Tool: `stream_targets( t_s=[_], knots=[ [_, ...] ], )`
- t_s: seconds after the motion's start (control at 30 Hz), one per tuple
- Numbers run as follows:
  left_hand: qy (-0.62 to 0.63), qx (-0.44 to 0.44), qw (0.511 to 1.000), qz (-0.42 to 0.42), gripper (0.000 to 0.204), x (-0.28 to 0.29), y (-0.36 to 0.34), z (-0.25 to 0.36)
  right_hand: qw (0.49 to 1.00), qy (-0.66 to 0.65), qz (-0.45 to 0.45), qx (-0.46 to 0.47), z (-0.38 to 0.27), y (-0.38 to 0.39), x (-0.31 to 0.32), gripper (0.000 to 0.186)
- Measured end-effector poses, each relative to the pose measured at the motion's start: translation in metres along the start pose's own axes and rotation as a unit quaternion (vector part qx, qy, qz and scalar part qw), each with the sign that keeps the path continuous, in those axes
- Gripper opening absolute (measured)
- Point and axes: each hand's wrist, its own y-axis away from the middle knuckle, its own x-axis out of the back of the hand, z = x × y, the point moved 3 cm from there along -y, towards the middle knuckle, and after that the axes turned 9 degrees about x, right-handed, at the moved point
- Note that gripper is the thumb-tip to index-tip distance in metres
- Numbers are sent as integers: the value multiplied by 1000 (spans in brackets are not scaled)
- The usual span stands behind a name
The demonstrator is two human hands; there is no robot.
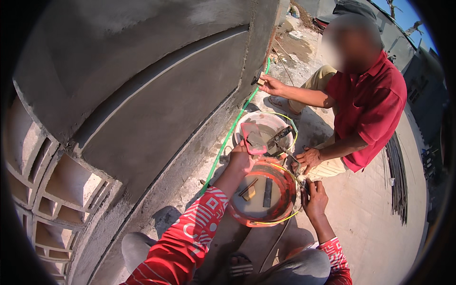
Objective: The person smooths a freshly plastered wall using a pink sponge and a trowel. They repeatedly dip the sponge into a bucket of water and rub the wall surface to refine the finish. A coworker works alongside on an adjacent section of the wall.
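My left hand point(242, 159) grips a flat pink plastic piece point(251, 133) that carries a lump of grey mortar point(257, 141). It is held over the near side of a white bucket point(240, 127). My right hand point(316, 199) is closed around the dark handle of a slim metal tool, perhaps a trowel; its far end passes close to the other person's hand. Between my hands stands an orange bucket point(289, 209) of cloudy water, with a yellowish block point(248, 192) and a dark flat bar point(268, 192) in it. A black-handled tool point(280, 135) leans inside the white bucket.
On the left rises a grey plastered wall point(166, 104) with pierced blocks point(71, 187). A green hose point(227, 140) runs along its foot. A person in a red shirt point(370, 109) crouches opposite, holding a small block point(260, 81) to the wall's edge. Thin rods point(398, 175) lie right.
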Motion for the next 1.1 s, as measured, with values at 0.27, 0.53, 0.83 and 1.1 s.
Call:
stream_targets(
  t_s=[0.27,0.53,0.83,1.1],
  knots=[
    [10,79,996,-27,37,-13,136,19,963,-158,-117,-183,56,-110,-115,43],
    [46,9,998,50,48,16,252,60,957,-82,-254,-115,-27,-179,-99,59],
    [38,-64,997,1,30,0,275,86,486,-720,-495,27,-221,-176,-42,35],
    [26,-114,993,-23,24,9,293,102,187,-962,-194,50,-310,-115,-45,62]
  ],
)
